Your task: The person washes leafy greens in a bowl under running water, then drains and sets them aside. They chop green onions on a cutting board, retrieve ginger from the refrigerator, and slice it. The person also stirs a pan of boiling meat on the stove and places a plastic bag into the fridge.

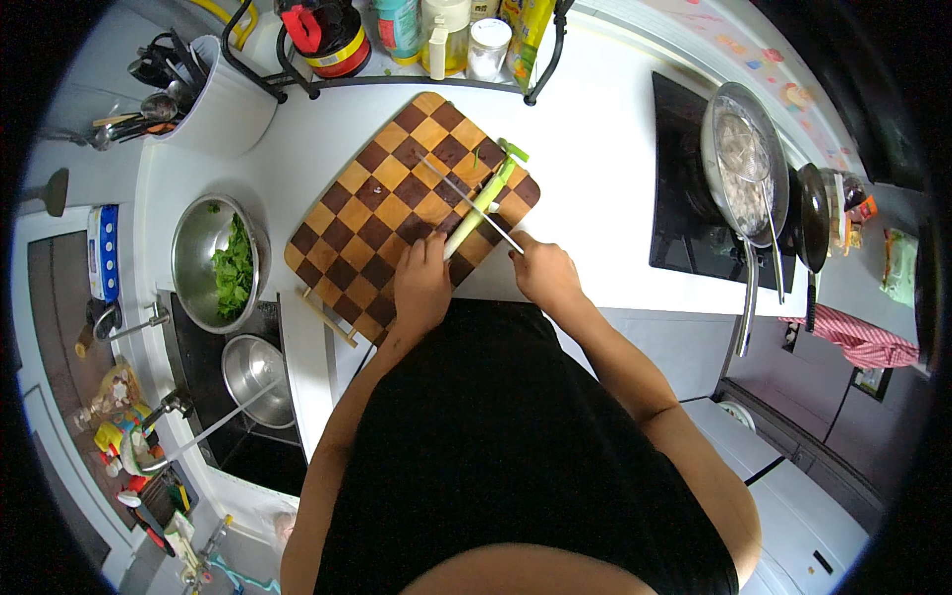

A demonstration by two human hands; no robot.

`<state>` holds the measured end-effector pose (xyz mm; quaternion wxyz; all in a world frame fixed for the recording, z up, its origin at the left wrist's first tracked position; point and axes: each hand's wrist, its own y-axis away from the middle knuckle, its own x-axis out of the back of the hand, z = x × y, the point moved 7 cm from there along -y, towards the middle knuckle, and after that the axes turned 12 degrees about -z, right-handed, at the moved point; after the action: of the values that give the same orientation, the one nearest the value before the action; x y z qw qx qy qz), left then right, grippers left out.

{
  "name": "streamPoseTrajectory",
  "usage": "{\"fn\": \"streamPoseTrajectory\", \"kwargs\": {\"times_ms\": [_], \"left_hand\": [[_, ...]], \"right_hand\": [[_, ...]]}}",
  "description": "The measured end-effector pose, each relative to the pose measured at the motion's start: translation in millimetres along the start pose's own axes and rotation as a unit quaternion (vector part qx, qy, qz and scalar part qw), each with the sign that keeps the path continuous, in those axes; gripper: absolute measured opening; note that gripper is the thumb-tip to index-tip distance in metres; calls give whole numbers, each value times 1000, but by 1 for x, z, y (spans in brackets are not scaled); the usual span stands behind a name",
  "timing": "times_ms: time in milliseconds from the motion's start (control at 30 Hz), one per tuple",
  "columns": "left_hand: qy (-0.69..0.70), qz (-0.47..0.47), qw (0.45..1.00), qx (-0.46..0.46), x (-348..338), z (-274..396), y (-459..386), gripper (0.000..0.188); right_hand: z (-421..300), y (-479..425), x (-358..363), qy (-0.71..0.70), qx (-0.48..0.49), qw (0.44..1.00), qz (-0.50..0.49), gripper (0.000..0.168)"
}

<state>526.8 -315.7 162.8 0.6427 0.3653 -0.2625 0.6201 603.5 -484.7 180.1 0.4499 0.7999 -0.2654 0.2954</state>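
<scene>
A thick scallion or leek stalk [465, 227], pale at the near end and green at the far end, lies diagonally on a checkered wooden cutting board [346, 212]. My left hand [424, 279] presses its pale end against the board, fingers bunched around it. In my right hand [548, 275] is the handle of a kitchen knife [454, 187]. Its blade crosses the stalk near the middle, tip pointing to the far left; whether the edge has entered the stalk cannot be told. Small green pieces lie by the stalk's far end.
Left of the board sits a steel bowl [197, 260] with leafy greens [234, 271], by a sink holding another steel bowl [253, 372]. A black wire rack [424, 80] with condiment containers stands behind. On the right, a pan [710, 149] with a strainer [736, 145] rests on a black cooktop [673, 178].
</scene>
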Motion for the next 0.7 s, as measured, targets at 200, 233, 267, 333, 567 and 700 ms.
{"fn": "streamPoseTrajectory", "kwargs": {"times_ms": [200,233,267,333,567,700], "left_hand": [[-36,46,997,-42,-6,15,-15,15],[-33,48,997,-45,-6,15,-15,16],[-30,49,997,-48,-7,16,-15,17],[-12,48,997,-54,-8,13,-15,20],[60,51,997,5,-6,2,-25,25],[95,95,991,-13,6,11,-29,30]], "right_hand": [[-1,8,0,48,-17,998,-31,27],[1,3,-5,60,-31,997,-46,27],[3,0,-6,54,-39,997,-43,26],[-1,-16,-5,48,-31,997,-50,24],[10,-13,-1,-6,-2,1000,5,23],[-10,11,11,-12,23,1000,-3,27]]}}
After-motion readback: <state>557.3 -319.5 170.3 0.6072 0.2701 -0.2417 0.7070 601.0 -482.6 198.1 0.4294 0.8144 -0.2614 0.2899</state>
